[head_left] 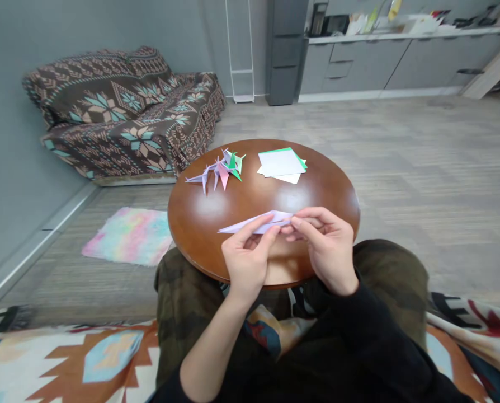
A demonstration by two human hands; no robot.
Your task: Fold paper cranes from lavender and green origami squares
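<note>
A pale lilac folded paper (250, 224), long and pointed at its left end, is held over the near part of a round brown wooden table (199, 218). My left hand (248, 260) pinches its middle from below with thumb and fingers. My right hand (328, 249) is closed on its right end, fingertips pressed onto a fold. Farther back on the table lie several finished paper cranes (220, 170) in lilac, pink and green. Beside them to the right sits a small stack of square paper sheets (281, 164), white on top with a green one under it.
A sofa under a brown patterned cover (124, 109) stands at the back left. A pastel mat (128, 235) lies on the floor left of the table. Grey cabinets (359, 67) line the far wall. A patterned blanket (65, 358) lies under my legs.
</note>
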